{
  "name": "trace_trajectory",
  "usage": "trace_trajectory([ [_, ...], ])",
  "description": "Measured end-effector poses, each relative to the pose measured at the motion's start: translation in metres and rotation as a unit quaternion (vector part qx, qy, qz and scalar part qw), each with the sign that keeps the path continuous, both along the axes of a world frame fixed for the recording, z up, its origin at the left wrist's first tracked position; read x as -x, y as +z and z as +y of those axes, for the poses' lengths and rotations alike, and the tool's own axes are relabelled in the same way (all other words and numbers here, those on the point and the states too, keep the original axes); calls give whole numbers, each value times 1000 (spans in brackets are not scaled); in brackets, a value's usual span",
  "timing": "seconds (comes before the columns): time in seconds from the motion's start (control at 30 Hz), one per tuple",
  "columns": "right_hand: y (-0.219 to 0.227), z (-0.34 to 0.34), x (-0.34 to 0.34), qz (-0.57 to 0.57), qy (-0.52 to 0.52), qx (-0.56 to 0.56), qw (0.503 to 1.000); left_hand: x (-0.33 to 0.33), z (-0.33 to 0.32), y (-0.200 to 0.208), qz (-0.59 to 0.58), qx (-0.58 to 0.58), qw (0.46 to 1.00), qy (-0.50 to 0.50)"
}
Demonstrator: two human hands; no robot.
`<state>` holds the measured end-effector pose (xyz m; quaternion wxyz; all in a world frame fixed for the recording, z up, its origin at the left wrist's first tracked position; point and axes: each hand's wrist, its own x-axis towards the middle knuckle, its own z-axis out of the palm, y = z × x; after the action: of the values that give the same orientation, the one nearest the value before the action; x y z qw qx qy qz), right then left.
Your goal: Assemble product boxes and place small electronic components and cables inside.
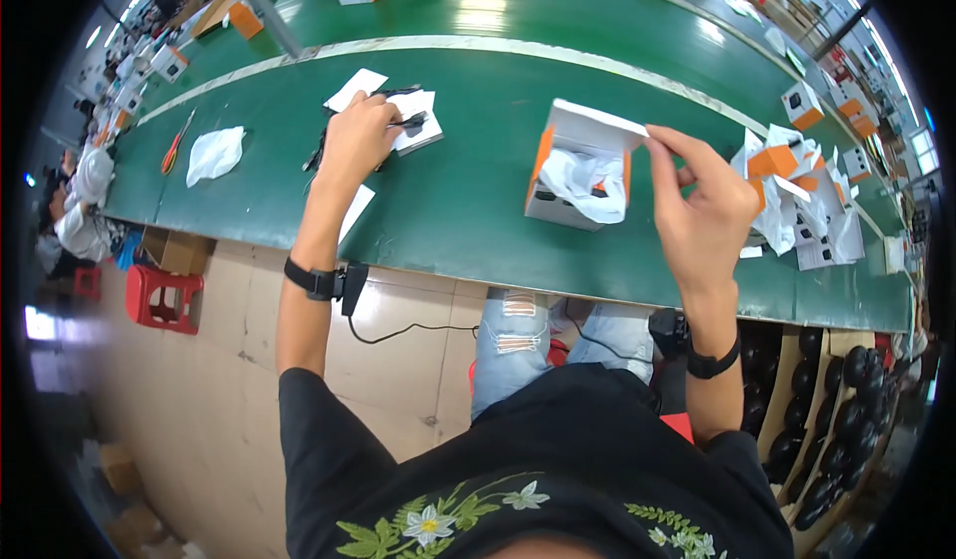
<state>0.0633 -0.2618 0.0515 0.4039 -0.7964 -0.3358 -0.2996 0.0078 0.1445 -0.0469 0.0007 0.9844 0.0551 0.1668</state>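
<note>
In front of me a white and orange box (pixel 566 206) stands with its lid (pixel 597 121) raised and white wrapping (pixel 586 183) bulging inside. My right hand (pixel 702 201) pinches the right corner of that lid between thumb and fingertips. To the left, my left hand (pixel 360 139) is closed over a pile of black cables and white papers. A black cable (pixel 410 121) with a plug end sticks out from its fingers. Beside it lie a small white booklet (pixel 423 139) and a white sheet (pixel 356 88); the palm hides part of the pile.
At the right is a heap of opened white and orange boxes (pixel 797 191) with wrapping. A screwdriver (pixel 175 146) and a white wrapping sheet (pixel 215 154) lie at the left on the green table (pixel 478 111). A red stool (pixel 164 298) stands on the floor; black round parts (pixel 856 390) fill cartons lower right.
</note>
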Motion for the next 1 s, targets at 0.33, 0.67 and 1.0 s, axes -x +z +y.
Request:
trace_trajectory([
  [0.33,-82,-48,31,115,93,-128,981,94,-221,69,-239,279,929,-53],
  [0.67,-87,-25,8,113,84,-30,990,20,-253,48,-276,38,955,-100],
  [1.0,-77,-24,1,178,125,-152,964,-21,-229,73,-154,-55,966,-202],
])
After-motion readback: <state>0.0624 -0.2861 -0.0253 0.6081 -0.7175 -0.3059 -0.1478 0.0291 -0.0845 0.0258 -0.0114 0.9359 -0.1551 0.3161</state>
